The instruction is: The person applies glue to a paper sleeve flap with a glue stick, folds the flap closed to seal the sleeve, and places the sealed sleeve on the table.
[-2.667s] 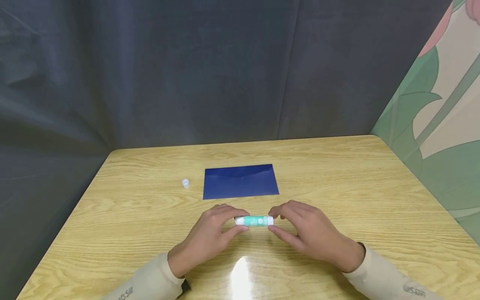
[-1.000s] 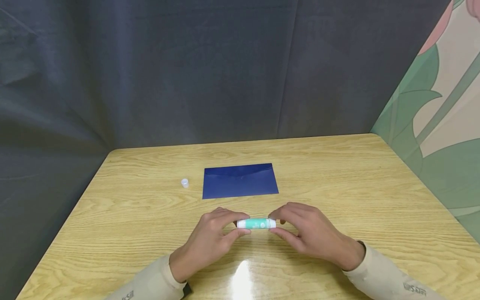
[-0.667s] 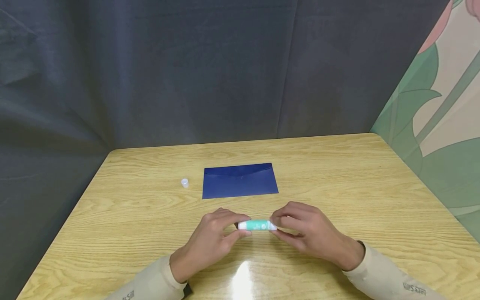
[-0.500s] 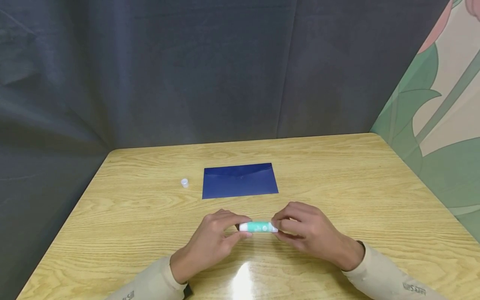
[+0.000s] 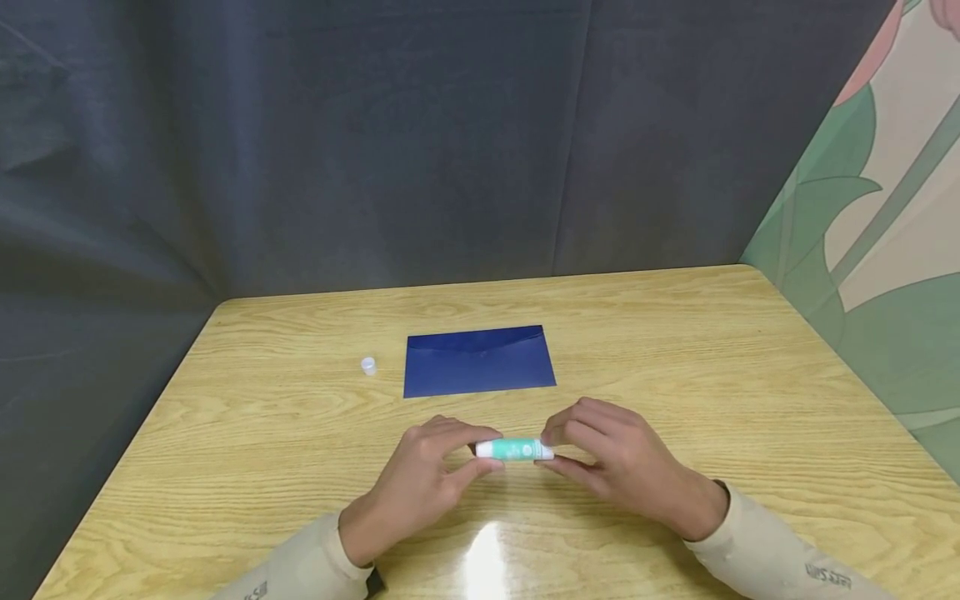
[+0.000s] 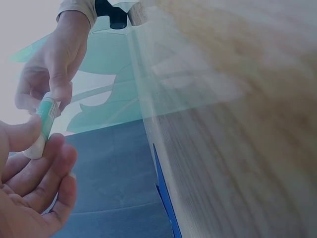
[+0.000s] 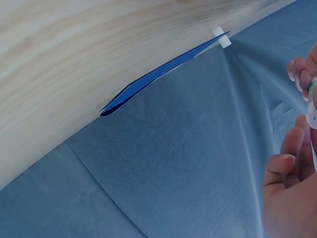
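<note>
A glue stick [image 5: 513, 450] with a green label and white ends is held level above the near part of the table. My left hand [image 5: 420, 467] pinches its left end between thumb and fingers. At the other end, my right hand [image 5: 618, 458] pinches the white base with thumb and index finger. Beyond the hands lies a dark blue envelope [image 5: 480, 367], flap side up. To the left of it a small white cap [image 5: 368, 366] stands on the table. In the right wrist view the glue stick [image 7: 312, 111] is partly cut off at the frame's edge.
The wooden table [image 5: 262, 433] reaches back to a dark curtain [image 5: 397, 150], which also hangs along the left side. A wall panel with a leaf pattern [image 5: 900, 250] borders the right edge.
The glue stick has moved slightly nearer and to the right since the oldest frame. My right fingers have shifted around its base, curling and then straightening somewhat. Envelope and cap stay put.
</note>
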`<state>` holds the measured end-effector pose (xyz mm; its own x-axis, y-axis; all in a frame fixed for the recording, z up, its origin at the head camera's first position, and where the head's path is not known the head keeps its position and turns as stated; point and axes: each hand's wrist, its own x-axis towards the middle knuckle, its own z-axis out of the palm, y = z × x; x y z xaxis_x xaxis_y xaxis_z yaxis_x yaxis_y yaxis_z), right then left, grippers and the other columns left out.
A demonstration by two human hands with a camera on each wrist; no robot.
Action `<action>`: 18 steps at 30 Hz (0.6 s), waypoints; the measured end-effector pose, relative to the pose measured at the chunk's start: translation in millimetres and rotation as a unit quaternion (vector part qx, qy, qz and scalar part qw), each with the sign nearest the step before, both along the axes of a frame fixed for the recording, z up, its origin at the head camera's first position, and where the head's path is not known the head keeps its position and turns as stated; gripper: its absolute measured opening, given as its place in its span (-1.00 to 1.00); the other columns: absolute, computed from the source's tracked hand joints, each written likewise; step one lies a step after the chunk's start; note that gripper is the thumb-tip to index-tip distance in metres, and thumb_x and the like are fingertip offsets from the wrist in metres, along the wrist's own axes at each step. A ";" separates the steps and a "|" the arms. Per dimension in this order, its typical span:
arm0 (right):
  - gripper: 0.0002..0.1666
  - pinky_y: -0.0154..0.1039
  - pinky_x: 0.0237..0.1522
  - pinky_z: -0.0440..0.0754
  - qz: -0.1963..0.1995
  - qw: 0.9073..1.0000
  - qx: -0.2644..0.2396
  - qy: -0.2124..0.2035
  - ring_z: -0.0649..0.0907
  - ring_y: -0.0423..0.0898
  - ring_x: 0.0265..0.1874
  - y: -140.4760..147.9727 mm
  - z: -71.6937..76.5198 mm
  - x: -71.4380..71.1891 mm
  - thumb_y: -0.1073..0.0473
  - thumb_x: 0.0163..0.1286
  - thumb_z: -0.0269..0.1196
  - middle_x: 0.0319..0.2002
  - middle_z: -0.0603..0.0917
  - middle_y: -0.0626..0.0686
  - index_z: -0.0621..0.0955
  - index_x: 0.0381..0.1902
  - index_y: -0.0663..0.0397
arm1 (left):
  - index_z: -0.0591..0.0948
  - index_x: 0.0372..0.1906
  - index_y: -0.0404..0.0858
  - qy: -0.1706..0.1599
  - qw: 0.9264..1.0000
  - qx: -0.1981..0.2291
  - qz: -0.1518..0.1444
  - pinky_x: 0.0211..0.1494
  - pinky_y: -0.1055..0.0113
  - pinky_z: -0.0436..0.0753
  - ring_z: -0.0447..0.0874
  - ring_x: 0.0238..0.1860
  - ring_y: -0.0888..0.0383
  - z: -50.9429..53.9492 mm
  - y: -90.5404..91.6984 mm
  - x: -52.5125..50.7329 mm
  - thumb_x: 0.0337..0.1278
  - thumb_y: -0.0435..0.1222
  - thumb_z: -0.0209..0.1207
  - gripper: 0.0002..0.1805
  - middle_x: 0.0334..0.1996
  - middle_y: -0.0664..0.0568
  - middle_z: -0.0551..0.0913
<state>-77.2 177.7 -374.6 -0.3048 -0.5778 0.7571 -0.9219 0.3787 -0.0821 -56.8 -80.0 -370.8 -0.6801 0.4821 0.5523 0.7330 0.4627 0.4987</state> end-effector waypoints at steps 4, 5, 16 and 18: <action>-0.76 -0.44 -0.23 0.63 -0.012 0.999 0.008 -0.030 0.64 -0.30 -0.35 1.0 -0.5 1.1 -0.09 0.41 0.28 -0.29 0.68 -0.20 0.65 -0.25 -0.07 | 0.77 -0.13 -0.15 -0.002 1.000 0.003 0.009 -0.11 0.35 0.69 0.78 -0.23 0.25 1.0 0.5 -0.2 -0.04 -0.24 0.46 -0.71 -0.23 0.10 0.82; -0.75 -0.44 -0.24 0.62 -0.017 0.999 0.011 -0.038 0.63 -0.32 -0.35 1.3 -0.8 1.3 -0.10 0.40 0.29 -0.29 0.67 -0.21 0.64 -0.23 -0.07 | 0.77 -0.13 -0.15 -0.001 1.000 0.005 0.011 -0.11 0.34 0.69 0.78 -0.23 0.24 1.2 0.6 -0.3 -0.03 -0.23 0.46 -0.71 -0.23 0.10 0.82; -0.83 -0.48 -0.28 0.52 -0.049 0.993 0.038 -0.102 0.55 -0.32 -0.39 2.7 -1.9 4.8 -0.04 0.44 0.25 -0.30 0.65 -0.25 0.60 -0.12 -0.14 | 0.78 -0.16 -0.11 0.020 0.999 0.016 0.031 -0.15 0.35 0.66 0.77 -0.27 0.28 1.6 0.5 -2.0 -0.15 -0.25 0.51 -0.68 -0.27 0.14 0.82; -0.84 -0.49 -0.29 0.50 -0.056 0.991 0.048 -0.116 0.54 -0.34 -0.39 3.0 -1.9 5.4 0.00 0.43 0.26 -0.31 0.63 -0.27 0.60 -0.10 -0.15 | 0.78 -0.17 -0.11 0.025 0.999 0.017 0.034 -0.16 0.36 0.65 0.77 -0.28 0.28 1.5 0.6 -2.1 -0.17 -0.26 0.52 -0.67 -0.28 0.14 0.82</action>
